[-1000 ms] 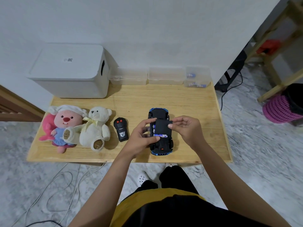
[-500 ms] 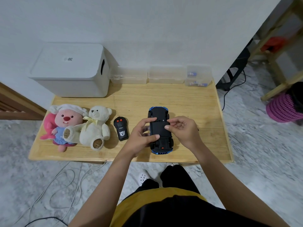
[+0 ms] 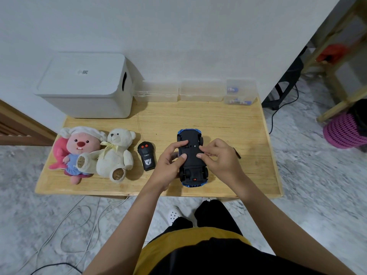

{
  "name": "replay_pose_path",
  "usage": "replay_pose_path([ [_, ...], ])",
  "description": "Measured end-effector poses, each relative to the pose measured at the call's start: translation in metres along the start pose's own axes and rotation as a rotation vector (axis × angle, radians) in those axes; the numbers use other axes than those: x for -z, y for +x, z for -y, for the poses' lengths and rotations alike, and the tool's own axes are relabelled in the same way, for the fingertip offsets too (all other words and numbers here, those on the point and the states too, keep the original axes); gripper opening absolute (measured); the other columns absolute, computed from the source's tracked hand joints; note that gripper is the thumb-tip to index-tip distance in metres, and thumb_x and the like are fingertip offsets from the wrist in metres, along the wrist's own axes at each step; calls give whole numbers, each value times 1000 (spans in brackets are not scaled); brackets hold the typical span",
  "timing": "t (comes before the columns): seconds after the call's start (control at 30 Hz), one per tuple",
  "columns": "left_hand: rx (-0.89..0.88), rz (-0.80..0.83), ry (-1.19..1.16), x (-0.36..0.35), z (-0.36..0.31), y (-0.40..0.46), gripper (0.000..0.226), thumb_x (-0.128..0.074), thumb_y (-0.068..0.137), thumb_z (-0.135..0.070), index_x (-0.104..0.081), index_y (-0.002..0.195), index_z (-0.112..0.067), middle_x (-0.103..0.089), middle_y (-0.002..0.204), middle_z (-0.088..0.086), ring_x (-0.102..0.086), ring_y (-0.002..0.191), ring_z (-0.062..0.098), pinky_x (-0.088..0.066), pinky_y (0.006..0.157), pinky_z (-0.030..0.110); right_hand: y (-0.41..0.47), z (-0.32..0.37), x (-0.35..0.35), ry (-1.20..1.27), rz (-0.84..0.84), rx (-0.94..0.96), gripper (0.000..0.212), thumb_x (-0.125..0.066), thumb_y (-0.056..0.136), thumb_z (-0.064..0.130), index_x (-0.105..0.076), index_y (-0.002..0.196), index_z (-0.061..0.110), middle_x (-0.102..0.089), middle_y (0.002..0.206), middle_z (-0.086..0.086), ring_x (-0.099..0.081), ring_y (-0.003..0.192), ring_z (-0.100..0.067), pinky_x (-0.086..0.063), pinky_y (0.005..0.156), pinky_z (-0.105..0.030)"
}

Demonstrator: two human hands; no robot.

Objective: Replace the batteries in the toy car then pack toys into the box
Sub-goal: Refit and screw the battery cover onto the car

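A blue toy car (image 3: 191,143) lies upside down on the wooden table (image 3: 228,124), its black underside up. My left hand (image 3: 170,161) grips the car's left side, thumb pressing on the underside. My right hand (image 3: 218,157) holds the right side, thumb pressing on the battery cover in the middle. The cover sits flush and no batteries show. A black remote control (image 3: 146,156) lies left of the car. Further left lie a white teddy bear (image 3: 115,153) and a pink plush doll (image 3: 77,151). A large white lidded box (image 3: 87,86) stands at the back left.
Three clear plastic containers (image 3: 200,91) line the wall at the back; the right one (image 3: 240,92) holds batteries. A small dark tool (image 3: 237,152) lies just right of my right hand. Cables trail on the floor at the left; a pink basket (image 3: 345,132) stands far right.
A second ago my right hand held the black battery cover above the open compartment with batteries showing. The cover is now down on the car and both thumbs press on it.
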State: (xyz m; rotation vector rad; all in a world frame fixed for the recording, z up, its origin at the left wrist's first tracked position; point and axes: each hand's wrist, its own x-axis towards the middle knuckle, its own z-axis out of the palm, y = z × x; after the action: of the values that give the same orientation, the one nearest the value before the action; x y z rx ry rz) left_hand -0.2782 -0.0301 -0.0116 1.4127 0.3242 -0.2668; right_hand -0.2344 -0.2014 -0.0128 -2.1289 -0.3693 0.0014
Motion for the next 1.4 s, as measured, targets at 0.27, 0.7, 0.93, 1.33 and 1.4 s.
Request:
replay_pose_path([
  [0.27,-47,17,68,-4,-1,7,37,-47,98,-8,-56,124,-33,-62,115,5,-67,86,9,-57,66,31,-5,-6,-10,-194,-21,187,15,-67,85,9,-70,97,0,-52,81,-7,-50,66,-17,-46,60,-29],
  [0.7,-19,-19,142,0,9,17,40,-44,100,-8,-59,118,-40,-61,117,-10,-64,90,-3,-57,81,28,-6,-106,12,-404,-290,-583,22,-63,86,25,-68,103,12,-56,100,-9,-57,88,-27,-51,76,-40],
  [0.93,29,-20,125,2,10,16,40,-44,100,-8,-60,117,-41,-61,119,-9,-65,92,-3,-55,77,25,9,-103,11,-313,-344,-666,16,-57,89,22,-69,92,13,-63,95,-4,-59,80,-18,-49,69,-31],
  [1.33,32,12,72,-5,-11,20,40,-45,100,-11,-59,119,-42,-62,118,-4,-66,91,0,-56,65,27,16,13,18,791,-402,-587,9,-64,87,6,-69,81,12,-54,60,6,-54,60,-7,-55,61,-26],
  [1.4,22,26,55,-8,-14,20,40,-45,100,-10,-56,125,-38,-62,116,-5,-66,90,-1,-56,63,28,16,22,15,815,-373,-555,8,-62,88,8,-68,83,11,-54,66,2,-56,62,-5,-55,61,-26],
])
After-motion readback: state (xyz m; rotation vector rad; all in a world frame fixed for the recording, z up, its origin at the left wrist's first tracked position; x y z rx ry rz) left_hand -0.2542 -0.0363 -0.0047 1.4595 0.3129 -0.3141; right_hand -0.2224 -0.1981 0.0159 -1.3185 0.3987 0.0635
